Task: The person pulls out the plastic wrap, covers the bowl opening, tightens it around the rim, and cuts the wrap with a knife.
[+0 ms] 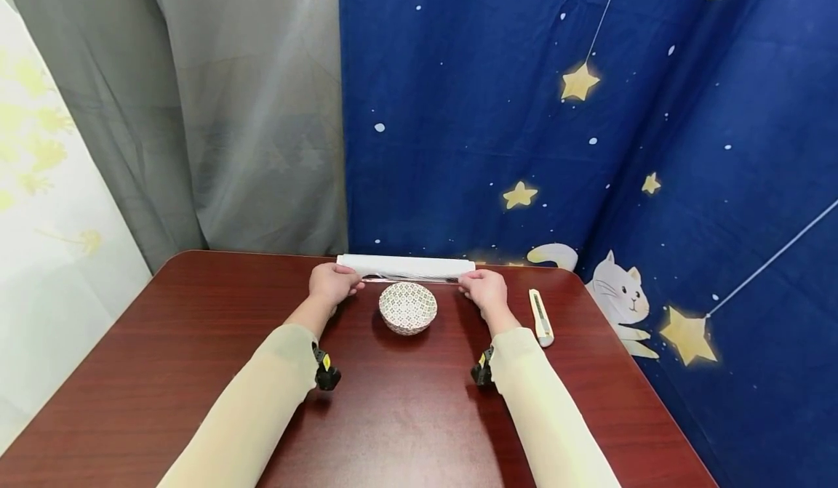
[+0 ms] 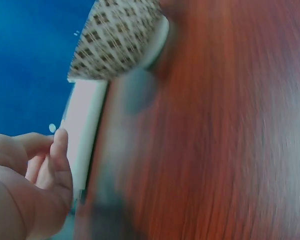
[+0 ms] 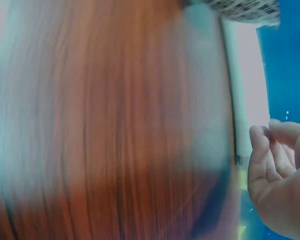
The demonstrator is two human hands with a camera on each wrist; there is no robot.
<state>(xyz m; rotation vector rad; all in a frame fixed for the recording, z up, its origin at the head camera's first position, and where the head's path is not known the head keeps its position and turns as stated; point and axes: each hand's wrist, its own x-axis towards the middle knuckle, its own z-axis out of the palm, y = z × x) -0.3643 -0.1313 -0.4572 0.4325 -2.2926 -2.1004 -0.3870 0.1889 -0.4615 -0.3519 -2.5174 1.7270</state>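
My left hand [image 1: 332, 283] and right hand [image 1: 486, 289] pinch the two ends of a clear, shiny strip of plastic wrap [image 1: 386, 278]. Right behind it, along the far table edge, lies a long white roll or box [image 1: 406, 265]; I cannot tell which. A patterned bowl [image 1: 407, 308] stands between the hands, on the near side of the wrap. In the left wrist view, thumb and fingertips meet beside the white length [image 2: 87, 120]. The right wrist view shows a similar pinch by the right hand [image 3: 282, 175]. The film itself is hardly visible there.
A white utility knife [image 1: 541, 318] lies on the dark red wooden table [image 1: 406, 415], to the right of my right hand. Grey curtains [image 1: 262, 110] and a blue star-patterned curtain [image 1: 458, 110] hang behind the far edge.
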